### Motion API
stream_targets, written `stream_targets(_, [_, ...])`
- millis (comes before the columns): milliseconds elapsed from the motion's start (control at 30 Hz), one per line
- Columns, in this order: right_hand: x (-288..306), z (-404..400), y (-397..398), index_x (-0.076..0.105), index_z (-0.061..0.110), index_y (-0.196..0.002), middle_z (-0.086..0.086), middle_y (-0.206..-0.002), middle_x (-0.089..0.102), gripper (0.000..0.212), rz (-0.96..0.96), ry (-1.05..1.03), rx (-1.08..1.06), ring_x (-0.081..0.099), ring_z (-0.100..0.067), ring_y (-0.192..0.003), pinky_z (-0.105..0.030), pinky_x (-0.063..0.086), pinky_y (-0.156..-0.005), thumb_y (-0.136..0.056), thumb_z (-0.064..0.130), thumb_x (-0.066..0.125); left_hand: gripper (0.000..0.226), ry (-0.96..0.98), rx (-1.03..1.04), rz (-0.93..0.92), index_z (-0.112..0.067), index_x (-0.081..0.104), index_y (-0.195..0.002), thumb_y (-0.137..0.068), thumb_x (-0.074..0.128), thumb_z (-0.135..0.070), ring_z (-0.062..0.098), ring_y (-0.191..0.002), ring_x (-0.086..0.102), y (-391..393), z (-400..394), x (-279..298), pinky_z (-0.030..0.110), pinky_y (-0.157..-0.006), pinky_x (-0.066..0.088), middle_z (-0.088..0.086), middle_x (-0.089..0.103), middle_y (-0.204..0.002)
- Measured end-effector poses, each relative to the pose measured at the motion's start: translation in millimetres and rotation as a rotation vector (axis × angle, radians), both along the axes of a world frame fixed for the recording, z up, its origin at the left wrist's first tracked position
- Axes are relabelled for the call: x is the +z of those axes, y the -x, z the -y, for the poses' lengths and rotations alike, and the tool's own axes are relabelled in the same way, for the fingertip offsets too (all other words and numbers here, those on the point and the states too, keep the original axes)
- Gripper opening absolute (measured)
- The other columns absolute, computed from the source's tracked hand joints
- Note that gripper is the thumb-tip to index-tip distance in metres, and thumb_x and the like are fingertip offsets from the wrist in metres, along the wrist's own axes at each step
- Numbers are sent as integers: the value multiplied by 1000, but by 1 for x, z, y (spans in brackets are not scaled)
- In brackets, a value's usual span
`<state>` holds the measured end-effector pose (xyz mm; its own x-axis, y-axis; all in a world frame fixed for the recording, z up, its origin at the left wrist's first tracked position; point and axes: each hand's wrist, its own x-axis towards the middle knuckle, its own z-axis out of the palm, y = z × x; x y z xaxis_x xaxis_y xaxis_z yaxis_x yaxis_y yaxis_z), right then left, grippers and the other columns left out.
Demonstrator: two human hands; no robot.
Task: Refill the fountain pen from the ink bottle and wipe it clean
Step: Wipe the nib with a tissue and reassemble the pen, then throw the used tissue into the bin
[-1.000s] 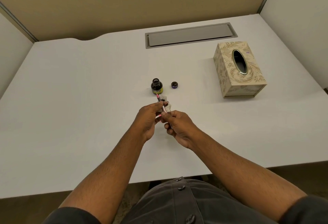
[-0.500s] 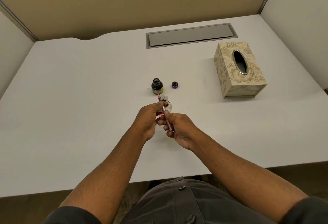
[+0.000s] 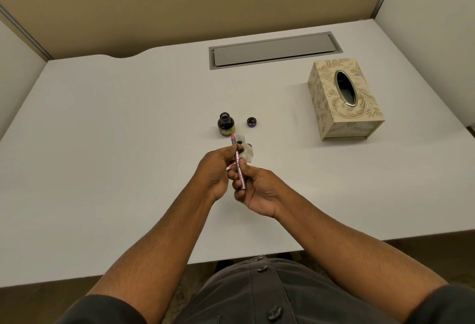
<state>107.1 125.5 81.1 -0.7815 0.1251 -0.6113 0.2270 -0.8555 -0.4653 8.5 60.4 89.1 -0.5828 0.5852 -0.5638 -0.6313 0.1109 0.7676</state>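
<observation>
Wiping stage. The pen (image 3: 238, 163) is now drawn back through the hands, more of its barrel showing below the right hand (image 3: 253, 190) than a second ago; its pink tip points at the open ink bottle (image 3: 226, 124). Right fingers curl round the barrel; left hand (image 3: 218, 167) pinches the pen's upper part against an ink-stained tissue (image 3: 245, 150). The bottle's cap (image 3: 251, 121) lies just beside it on the counter (image 3: 128, 143). The stains suggest filling is done and cleaning is under way.

Patterned tissue box (image 3: 344, 100), grey desk hatch (image 3: 275, 50)
</observation>
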Motion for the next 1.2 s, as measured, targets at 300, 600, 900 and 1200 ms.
stream_targets(300, [3,-17,-2,73,10,-107,-4,-91,76,32,124,-440,157,64,-13,-74,-27,46,-70,-96,34,55,26,99,-77,-226,-11,74,-90,-96,49,-18,19,-76,61,1,0,-1,31,-71,50,7,71,-92])
stream_targets(600, [5,-32,-1,74,1,-93,-11,-81,72,19,144,-649,47,62,-19,-72,-29,53,-69,-87,15,64,31,245,-124,-494,-18,75,-101,-95,52,-39,9,-96,64,7,0,-3,30,-90,47,-5,73,-100])
stream_targets(900, [-41,-57,-8,73,7,-80,-8,-73,72,15,485,-1281,155,67,-21,-65,-35,57,-69,-83,19,64,36,575,-203,-900,-17,62,-124,-89,63,-25,13,-120,53,15,20,-25,20,-94,35,-3,58,-134])
stream_targets(1200, [-57,-54,6,70,9,-96,-6,-88,72,18,532,-1525,256,66,-25,-81,-31,50,-72,-83,21,64,52,678,-317,-888,-17,53,-133,-84,68,-29,18,-119,53,14,33,-40,29,-101,42,-4,49,-141])
